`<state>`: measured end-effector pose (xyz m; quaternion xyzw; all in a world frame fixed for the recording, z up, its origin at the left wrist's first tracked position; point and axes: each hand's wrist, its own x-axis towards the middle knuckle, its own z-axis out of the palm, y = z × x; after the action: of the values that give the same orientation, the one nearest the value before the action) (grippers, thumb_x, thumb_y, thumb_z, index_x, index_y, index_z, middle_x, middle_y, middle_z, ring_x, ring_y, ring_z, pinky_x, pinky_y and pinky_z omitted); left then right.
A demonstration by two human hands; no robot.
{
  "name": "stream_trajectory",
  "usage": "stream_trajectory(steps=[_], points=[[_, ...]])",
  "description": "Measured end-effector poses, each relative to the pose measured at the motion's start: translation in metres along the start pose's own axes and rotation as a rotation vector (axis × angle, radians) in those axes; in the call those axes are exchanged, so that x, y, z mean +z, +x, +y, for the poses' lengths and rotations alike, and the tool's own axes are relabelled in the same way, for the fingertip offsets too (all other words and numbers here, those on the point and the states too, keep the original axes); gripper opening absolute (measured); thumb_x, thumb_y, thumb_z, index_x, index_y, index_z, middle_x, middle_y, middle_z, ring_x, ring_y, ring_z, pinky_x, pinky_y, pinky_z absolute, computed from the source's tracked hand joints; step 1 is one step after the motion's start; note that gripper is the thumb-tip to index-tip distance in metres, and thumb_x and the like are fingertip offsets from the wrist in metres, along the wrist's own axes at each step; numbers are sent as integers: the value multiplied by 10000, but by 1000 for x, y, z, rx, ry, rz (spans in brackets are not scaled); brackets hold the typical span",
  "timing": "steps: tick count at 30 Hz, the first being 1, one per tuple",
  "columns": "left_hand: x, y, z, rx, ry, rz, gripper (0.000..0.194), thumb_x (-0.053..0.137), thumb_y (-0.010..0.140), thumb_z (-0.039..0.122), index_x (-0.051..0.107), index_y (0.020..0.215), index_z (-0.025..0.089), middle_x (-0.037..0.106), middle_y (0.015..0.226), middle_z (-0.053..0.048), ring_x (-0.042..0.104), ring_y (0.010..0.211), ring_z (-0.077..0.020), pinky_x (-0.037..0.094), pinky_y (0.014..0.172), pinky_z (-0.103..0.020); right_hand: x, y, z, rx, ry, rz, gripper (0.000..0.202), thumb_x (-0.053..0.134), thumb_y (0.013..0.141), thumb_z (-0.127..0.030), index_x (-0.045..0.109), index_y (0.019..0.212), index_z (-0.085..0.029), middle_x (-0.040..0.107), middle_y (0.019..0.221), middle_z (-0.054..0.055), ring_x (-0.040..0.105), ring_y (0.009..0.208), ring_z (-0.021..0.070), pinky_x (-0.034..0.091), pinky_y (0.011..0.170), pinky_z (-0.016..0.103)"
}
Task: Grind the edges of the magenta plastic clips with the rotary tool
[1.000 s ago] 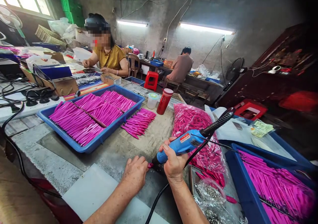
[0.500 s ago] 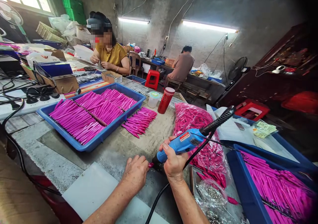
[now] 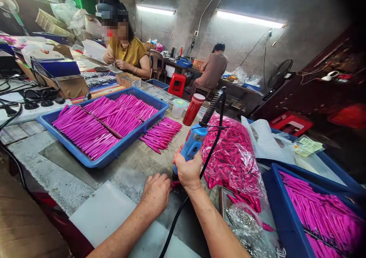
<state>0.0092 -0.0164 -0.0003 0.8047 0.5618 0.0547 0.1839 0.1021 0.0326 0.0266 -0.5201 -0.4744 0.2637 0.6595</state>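
Observation:
My right hand (image 3: pixel 188 171) is wrapped around a blue electric screwdriver (image 3: pixel 194 143), which stands almost upright with its black cord running off the top. The screwdriver's lower end meets a small pink piece (image 3: pixel 175 183) on the worktable. My left hand (image 3: pixel 156 193) is closed over that pink piece, and only its tip shows past the fingers. Behind my hands lies a row of slim pink pieces (image 3: pixel 161 134). To the right, a clear plastic bag (image 3: pixel 231 155) is full of darker pink parts. Small metal parts (image 3: pixel 243 218) sit in plastic near my right forearm.
A blue tray (image 3: pixel 98 162) of pink pieces stands at the left, and another blue tray (image 3: pixel 274 204) at the right. A red bottle (image 3: pixel 193 109) and a small clear tub (image 3: pixel 178 109) stand behind. A white sheet (image 3: pixel 105 216) lies in front. Two people sit farther back.
The screwdriver has swung from leaning right to nearly upright, and my right hand has moved left with it. My left hand stays on the pink piece. The view has shifted slightly.

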Motion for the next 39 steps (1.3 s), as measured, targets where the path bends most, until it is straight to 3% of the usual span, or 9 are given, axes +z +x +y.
stream_trajectory(steps=[4, 6, 9, 12, 15, 27, 30, 34, 39], points=[[0, -1, -1, -34, -74, 44, 213, 430, 839, 164, 629, 892, 217, 632, 971, -35, 531, 951, -221, 372, 773, -346, 4, -11, -4, -43, -85, -122, 156, 622, 589, -245, 521, 690, -183, 484, 526, -51, 451, 443, 113, 388, 455, 252], [1, -2, -1, -46, -87, 61, 212, 433, 840, 168, 631, 893, 221, 631, 971, -33, 532, 952, -217, 371, 775, -340, 1, -15, -10, -36, 5, -145, 182, 636, 582, -256, 527, 705, -178, 500, 535, -45, 471, 447, 119, 395, 450, 253], [3, -4, 0, -74, -56, 64, 185, 456, 852, 205, 636, 814, 197, 632, 923, -41, 537, 929, -212, 369, 768, -326, -13, -11, -28, 0, 211, 107, 259, 666, 562, -275, 508, 741, -174, 540, 583, -35, 498, 435, 120, 415, 447, 261], [3, -6, 1, -98, -46, 67, 145, 494, 842, 211, 626, 785, 194, 627, 914, -35, 537, 921, -204, 358, 763, -314, -32, -2, -47, -59, 322, 269, 274, 693, 559, -228, 502, 747, -170, 536, 573, -47, 509, 431, 120, 430, 464, 269], [4, -7, 1, -73, -41, 82, 128, 495, 844, 207, 612, 793, 205, 619, 919, -23, 530, 919, -195, 344, 746, -307, -50, -1, -53, -38, 375, 302, 296, 711, 563, -218, 511, 776, -167, 543, 579, -46, 524, 440, 128, 433, 471, 277], [7, -8, -2, -16, -7, 134, 170, 442, 849, 172, 604, 828, 218, 623, 911, -32, 538, 892, -195, 387, 754, -311, -94, -26, -21, 92, 426, 393, 307, 700, 582, -265, 515, 804, -164, 553, 567, -35, 530, 462, 149, 430, 495, 302], [4, -6, -7, 19, -168, 217, 203, 418, 835, 169, 611, 869, 220, 622, 878, -41, 563, 833, -173, 424, 738, -278, -100, -25, -18, 116, 474, 395, 298, 687, 592, -274, 505, 805, -173, 542, 572, -40, 523, 459, 146, 425, 489, 301], [-3, -4, -15, 57, -551, 327, 232, 411, 825, 279, 628, 880, 217, 611, 794, -29, 565, 758, -155, 442, 694, -253, -103, -25, -11, 175, 546, 394, 319, 694, 577, -290, 494, 797, -175, 536, 564, -41, 516, 463, 135, 415, 492, 281], [-11, -4, -16, -128, -1024, 83, 420, 542, 675, 548, 616, 853, 175, 490, 621, 41, 448, 480, -81, 323, 425, -198, -102, -26, -8, 217, 573, 402, 359, 703, 553, -322, 472, 789, -180, 528, 553, -50, 510, 446, 140, 399, 484, 280]])
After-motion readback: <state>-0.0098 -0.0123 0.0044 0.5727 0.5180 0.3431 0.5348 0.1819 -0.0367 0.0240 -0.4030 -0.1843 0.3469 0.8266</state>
